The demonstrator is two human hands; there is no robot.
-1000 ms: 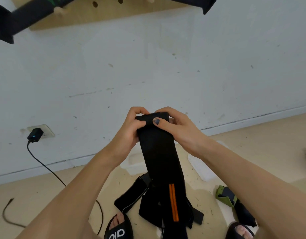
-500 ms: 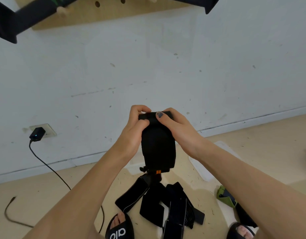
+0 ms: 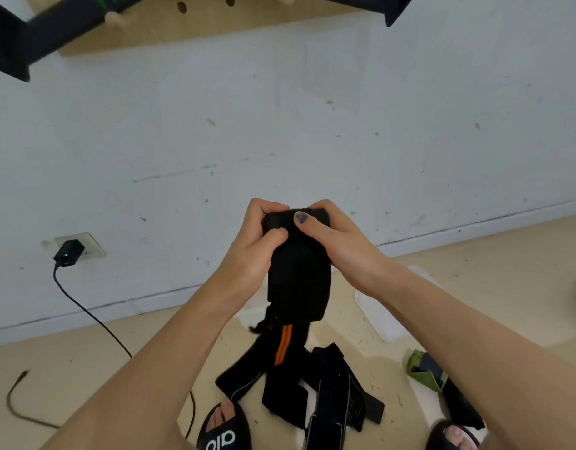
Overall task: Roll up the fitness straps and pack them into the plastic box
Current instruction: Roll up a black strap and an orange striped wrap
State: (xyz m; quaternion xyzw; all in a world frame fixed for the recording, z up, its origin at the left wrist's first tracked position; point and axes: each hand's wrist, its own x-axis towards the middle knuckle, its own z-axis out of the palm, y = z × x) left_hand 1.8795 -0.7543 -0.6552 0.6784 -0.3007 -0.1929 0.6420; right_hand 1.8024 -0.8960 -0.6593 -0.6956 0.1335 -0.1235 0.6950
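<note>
White and scuffed, the wall (image 3: 312, 125) filled most of the view, meeting a pale wooden floor (image 3: 507, 271) along a low skirting line. Against that wall, chest-high in front of the person, both hands were together on one black fitness strap (image 3: 298, 280). The left hand (image 3: 251, 251) gripped the strap's rolled top from the left, fingers curled over it and thumb pressed into the front. The right hand (image 3: 338, 241) clamped the same roll from the right, its thumb, with a dark painted nail, lying across the top. Below the hands the strap hung as a broad black panel, and beneath its lower edge a narrower tail with two orange stripes (image 3: 283, 347) trailed down toward the floor.

Directly under the held strap lay a loose heap of other black straps (image 3: 332, 394) on the floor, between the person's two feet in black slides (image 3: 223, 431). To the right of the heap sat a green and dark folded strap (image 3: 426, 370). Behind the held strap, pieces of translucent plastic box (image 3: 380, 315) showed on the floor, mostly hidden by the forearms. Well to the left of the held strap, a black charger (image 3: 68, 252) sat in a wall socket, its cable (image 3: 95, 319) running down across the floor. High above the strap, a wooden pegboard (image 3: 199, 24) carried dark straps draped over its pegs.
</note>
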